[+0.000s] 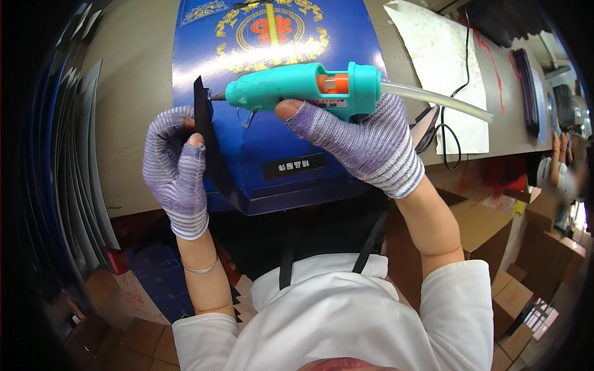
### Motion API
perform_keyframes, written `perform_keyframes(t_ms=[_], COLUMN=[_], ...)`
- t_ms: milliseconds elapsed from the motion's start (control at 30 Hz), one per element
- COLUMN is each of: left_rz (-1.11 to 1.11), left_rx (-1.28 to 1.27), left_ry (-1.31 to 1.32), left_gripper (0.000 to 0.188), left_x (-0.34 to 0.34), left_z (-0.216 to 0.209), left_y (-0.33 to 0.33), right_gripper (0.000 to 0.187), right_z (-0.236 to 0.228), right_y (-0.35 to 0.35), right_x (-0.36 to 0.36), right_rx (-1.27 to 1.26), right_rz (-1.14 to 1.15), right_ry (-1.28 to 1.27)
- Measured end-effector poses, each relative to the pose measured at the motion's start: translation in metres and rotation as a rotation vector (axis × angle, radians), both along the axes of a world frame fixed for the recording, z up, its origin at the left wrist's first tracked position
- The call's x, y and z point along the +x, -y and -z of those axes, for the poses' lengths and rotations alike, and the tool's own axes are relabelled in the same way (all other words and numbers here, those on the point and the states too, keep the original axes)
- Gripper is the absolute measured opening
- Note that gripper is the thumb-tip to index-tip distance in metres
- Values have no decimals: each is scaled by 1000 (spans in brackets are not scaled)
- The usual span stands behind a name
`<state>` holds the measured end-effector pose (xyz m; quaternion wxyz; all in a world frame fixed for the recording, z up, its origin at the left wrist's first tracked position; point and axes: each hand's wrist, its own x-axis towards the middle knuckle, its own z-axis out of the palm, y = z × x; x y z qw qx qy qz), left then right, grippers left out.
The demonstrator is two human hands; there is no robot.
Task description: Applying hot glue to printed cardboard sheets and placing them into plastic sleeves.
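A blue printed cardboard box panel lies on the table in front of me, with gold patterns and a red emblem toward its far end. My left hand, in a striped purple fingerless glove, pinches the dark raised flap along the panel's left edge. My right hand, gloved the same way, is wrapped round a teal hot glue gun. The gun's nozzle points left, right beside the flap's upper inner side; I cannot tell whether it touches. From the gun's back sticks a long clear glue stick.
A stained white sheet lies on the table at the right, with a black cord over it. Stacked panels stand at the left, more at the far right. Cardboard boxes sit below right. Another person is beyond.
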<state>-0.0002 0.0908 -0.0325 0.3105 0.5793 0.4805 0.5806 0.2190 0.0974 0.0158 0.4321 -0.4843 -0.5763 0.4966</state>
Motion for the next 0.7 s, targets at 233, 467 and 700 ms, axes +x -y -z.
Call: perform_keyframes(t_ms=[233,467,700], left_rz=[5,-56,123], left_rx=[15,-64,-116], left_ry=[-39,-213,-459], left_gripper=[24,25,20], left_x=[0,7,15], left_z=[-1,-5,-12], left_y=[-1,-5,-15], right_gripper=[32,43,36], right_z=[4,0,13], right_y=[2,-8,-8], right_x=[4,51,60], right_rx=[91,-113,-205], right_rz=[-83,193,178], right_ry=[112,400,406])
